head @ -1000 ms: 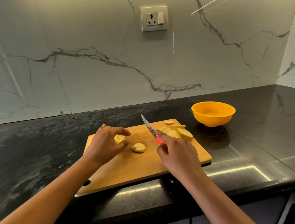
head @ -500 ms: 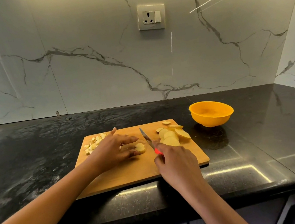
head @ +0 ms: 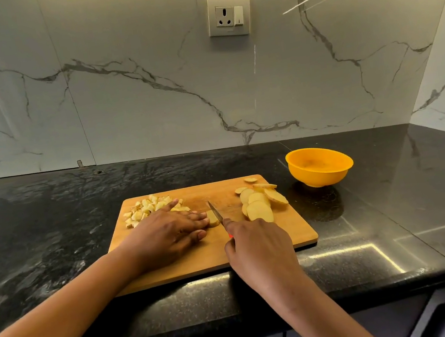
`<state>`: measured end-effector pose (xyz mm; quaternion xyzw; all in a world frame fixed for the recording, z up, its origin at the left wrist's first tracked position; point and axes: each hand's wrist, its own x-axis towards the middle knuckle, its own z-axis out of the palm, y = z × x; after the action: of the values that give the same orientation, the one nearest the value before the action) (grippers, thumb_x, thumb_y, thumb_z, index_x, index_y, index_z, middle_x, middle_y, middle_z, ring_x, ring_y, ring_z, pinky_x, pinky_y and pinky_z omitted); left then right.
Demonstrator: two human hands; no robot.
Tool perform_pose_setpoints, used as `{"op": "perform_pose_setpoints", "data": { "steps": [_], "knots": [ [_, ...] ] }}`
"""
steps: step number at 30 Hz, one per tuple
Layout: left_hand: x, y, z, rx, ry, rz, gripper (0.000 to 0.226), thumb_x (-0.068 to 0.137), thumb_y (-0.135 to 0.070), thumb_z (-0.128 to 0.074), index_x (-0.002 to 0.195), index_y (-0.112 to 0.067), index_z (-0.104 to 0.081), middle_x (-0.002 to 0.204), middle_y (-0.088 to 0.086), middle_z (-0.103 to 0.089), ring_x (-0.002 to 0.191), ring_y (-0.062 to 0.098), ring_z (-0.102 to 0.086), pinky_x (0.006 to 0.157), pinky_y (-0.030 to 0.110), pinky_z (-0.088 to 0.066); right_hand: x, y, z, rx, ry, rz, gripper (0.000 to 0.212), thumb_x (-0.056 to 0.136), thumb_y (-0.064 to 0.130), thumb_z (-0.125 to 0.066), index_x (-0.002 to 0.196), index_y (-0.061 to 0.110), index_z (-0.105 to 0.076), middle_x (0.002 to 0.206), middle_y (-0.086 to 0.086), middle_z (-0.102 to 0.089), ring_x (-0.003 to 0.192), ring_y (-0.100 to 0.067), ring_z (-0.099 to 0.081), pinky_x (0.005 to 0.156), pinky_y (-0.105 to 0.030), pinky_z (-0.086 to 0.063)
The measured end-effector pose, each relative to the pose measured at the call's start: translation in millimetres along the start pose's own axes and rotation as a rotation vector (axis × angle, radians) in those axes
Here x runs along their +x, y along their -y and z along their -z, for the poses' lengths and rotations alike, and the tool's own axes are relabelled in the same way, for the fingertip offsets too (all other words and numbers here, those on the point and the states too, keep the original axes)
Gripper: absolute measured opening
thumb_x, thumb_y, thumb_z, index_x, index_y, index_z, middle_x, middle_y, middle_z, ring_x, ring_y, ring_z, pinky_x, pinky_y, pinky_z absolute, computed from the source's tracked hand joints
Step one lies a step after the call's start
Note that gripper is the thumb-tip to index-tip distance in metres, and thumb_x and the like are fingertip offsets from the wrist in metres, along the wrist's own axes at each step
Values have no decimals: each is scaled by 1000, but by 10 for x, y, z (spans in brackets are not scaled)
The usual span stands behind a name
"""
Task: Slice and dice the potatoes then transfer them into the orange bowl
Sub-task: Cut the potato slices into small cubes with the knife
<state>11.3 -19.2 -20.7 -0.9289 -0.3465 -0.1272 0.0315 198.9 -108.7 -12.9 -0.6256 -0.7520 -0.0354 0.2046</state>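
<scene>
A wooden cutting board (head: 290, 233) lies on the black counter. Diced potato pieces (head: 146, 207) are piled at its far left corner. Round potato slices (head: 260, 203) lie overlapping at its far right. My left hand (head: 168, 236) presses flat on one potato slice (head: 212, 218) in the middle of the board. My right hand (head: 258, 249) grips a knife (head: 216, 212) with a red handle, its blade resting against that slice's right side. The orange bowl (head: 319, 166) stands empty on the counter to the right of the board.
The black stone counter (head: 53, 235) runs to a marble wall with a socket (head: 230, 16). A side wall closes the right corner. The counter's front edge (head: 292, 310) lies just below the board, with cabinet fronts under it.
My left hand left the diced pile at the far left and came down on the single slice in the middle. The knife blade dropped from raised to resting at that slice.
</scene>
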Motion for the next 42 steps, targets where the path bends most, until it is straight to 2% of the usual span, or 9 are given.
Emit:
{"op": "perform_pose_setpoints", "data": {
  "steps": [8, 11, 15, 22, 25, 28, 32, 37, 42],
  "knots": [
    [25, -24, 19, 32, 8, 20, 93, 73, -80, 10, 135, -37, -44, 139, -20, -44, 124, -9, -24, 111, 20, -1, -35, -53, 8, -25, 6, 69, 47, 101, 32, -36, 147, 28, -32, 115, 2, -63, 97, -18, -56, 70, -28, -38],
    [34, -30, 36, 15, 22, 32, 96, 70, -82, 11, 134, -37, -44, 139, -21, -44, 123, -10, -22, 111, 20, -1, 78, -75, 35, -27, 58, 56, 42, 100, 31, -38, 143, 27, -41, 113, 1, -63, 98, -18, -57, 74, -29, -44],
    [33, -49, 60, 21, 15, 36, 96, 70, -82, 11, 133, -36, -46, 137, -21, -46, 129, -1, -30, 112, 22, -2, 228, -21, 82, -37, 172, 39, 36, 100, 32, -43, 134, 24, -51, 112, -1, -62, 99, -18, -57, 70, -26, -40],
    [28, -53, 52, 38, 48, 49, 98, 68, -82, 15, 135, -37, -40, 138, -22, -44, 125, -8, -23, 112, 23, 0, -231, -57, 207, -104, 120, 108, 47, 102, 28, -34, 148, 24, -29, 112, 0, -61, 98, -19, -57, 65, -28, -35],
    [5, -66, 40, 69, 13, 39, 94, 72, -79, 13, 134, -36, -45, 137, -19, -47, 131, -1, -31, 111, 21, 1, -224, -26, 202, -95, 95, 109, 45, 102, 28, -33, 147, 23, -31, 110, -2, -62, 95, -20, -57, 57, -27, -31],
    [-15, -68, 19, 40, -26, 30, 86, 80, -75, 6, 130, -34, -51, 133, -16, -52, 130, 3, -38, 111, 21, -2, -127, -21, 124, -85, 56, 80, 46, 102, 30, -33, 148, 25, -30, 109, 0, -62, 83, -17, -50, 62, -27, -34],
    [-20, -48, 9, 36, -31, 22, 81, 83, -72, 2, 129, -33, -52, 133, -15, -52, 130, 2, -37, 112, 23, -3, 16, -18, 31, -40, 38, 17, 47, 102, 32, -35, 148, 26, -30, 109, -1, -62, 93, -19, -57, 67, -28, -39],
    [-20, -69, 16, 28, -37, 27, 85, 81, -74, 5, 130, -33, -51, 134, -16, -51, 128, -3, -32, 112, 25, -4, 15, 16, 4, -37, 9, 39, 47, 102, 33, -36, 148, 29, -30, 108, 1, -63, 92, -16, -57, 70, -28, -45],
    [-16, -73, 14, 46, -34, 47, 86, 79, -75, 7, 132, -36, -48, 135, -19, -50, 130, 3, -36, 111, 24, -3, 40, 66, 25, -110, 51, 60, 43, 102, 30, -38, 144, 24, -37, 102, 0, -61, 77, -14, -45, 56, -24, -36]
  ]
}}
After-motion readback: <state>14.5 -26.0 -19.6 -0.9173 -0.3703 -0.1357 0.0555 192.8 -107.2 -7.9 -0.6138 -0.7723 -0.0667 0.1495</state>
